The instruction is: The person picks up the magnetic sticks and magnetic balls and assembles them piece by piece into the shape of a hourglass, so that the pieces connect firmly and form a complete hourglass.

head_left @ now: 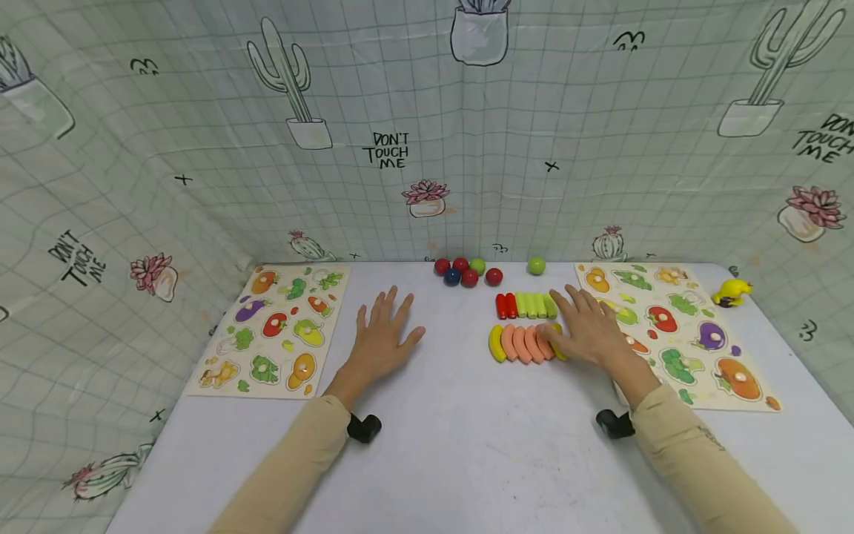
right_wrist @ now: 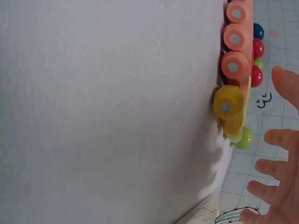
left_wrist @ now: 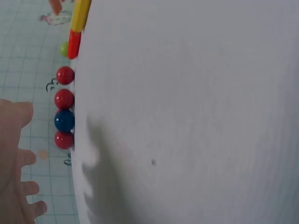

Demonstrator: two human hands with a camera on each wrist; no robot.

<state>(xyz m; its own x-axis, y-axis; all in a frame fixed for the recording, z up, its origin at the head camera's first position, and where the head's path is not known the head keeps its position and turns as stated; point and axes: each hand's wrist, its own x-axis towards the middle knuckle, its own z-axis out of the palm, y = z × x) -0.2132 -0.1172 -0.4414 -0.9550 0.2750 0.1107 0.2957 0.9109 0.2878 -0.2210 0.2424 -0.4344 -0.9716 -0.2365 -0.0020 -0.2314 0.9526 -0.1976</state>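
Observation:
My left hand (head_left: 380, 345) hovers with spread fingers over the white table, just right of the left vegetable puzzle board (head_left: 224, 383); it holds nothing. My right hand (head_left: 587, 330), fingers apart and also holding nothing, is at the right end of two rows of toy pieces. The nearer row has several salmon curved pieces (head_left: 520, 344) between a yellow curved piece (head_left: 497, 343) on the left and a yellow curved piece (right_wrist: 229, 105) on the right, partly covered by my thumb in the head view. Behind lie two red sticks (head_left: 502, 306) beside several light green sticks (head_left: 531, 305).
Red balls (head_left: 494, 277), a blue ball (head_left: 452, 277) and green balls (head_left: 537, 265) sit along the table's back edge. A second vegetable puzzle board (head_left: 709, 397) lies partly under my right forearm in the head view. A yellow toy (head_left: 734, 289) stands at the far right. Printed cloth (head_left: 494, 185) hangs behind.

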